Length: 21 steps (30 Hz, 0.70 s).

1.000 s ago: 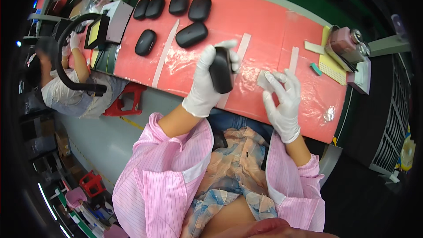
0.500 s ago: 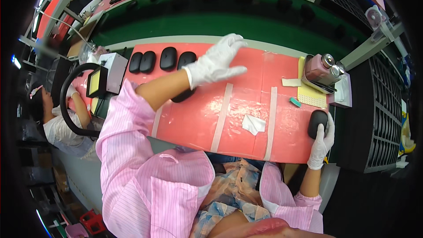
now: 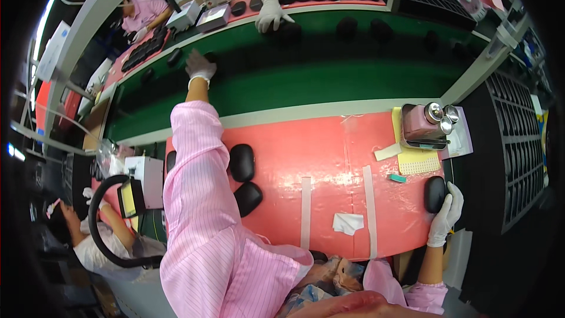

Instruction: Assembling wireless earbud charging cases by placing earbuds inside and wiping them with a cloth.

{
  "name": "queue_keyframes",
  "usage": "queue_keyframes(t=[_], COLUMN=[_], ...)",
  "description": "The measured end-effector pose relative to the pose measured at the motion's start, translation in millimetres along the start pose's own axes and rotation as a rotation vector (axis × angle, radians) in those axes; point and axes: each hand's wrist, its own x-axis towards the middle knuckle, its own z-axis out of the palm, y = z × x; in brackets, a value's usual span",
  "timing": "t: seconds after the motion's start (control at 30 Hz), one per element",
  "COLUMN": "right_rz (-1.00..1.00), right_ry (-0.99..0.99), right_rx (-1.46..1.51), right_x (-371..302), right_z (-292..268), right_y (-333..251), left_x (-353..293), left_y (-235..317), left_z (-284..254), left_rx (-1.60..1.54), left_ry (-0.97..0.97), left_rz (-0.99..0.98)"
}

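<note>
Head view, your white-gloved left hand (image 3: 200, 69) hovering over green belt (image 3: 329, 76), right hand (image 3: 446, 217) curling beside black oval case (image 3: 434, 194), grips unclear, metal tray (image 3: 421, 144) holding silver-capped bottles (image 3: 434, 113).

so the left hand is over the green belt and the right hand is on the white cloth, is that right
Not the white cloth: the head view shows the right hand at a black case; the left hand is over the green belt.
</note>
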Motion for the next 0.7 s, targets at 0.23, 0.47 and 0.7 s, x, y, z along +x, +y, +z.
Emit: queue_keyframes(t=[0.23, 0.47, 0.7], right_rz=[0.005, 0.035, 0.063], right_ry=[0.014, 0.016, 0.003], right_rx=[-0.09, -0.043, 0.035], right_x=[-1, -1, -2], right_z=[-4, -6, -4], right_y=[4, 1, -6], left_x=[-1, -106, -138], left_y=[35, 231, 367], left_z=[-49, -79, -18], left_rx=[-0.052, -0.863, -0.181], left_ry=[-0.534, -0.783, -0.196], left_rz=[0.127, 0.804, 0.783])
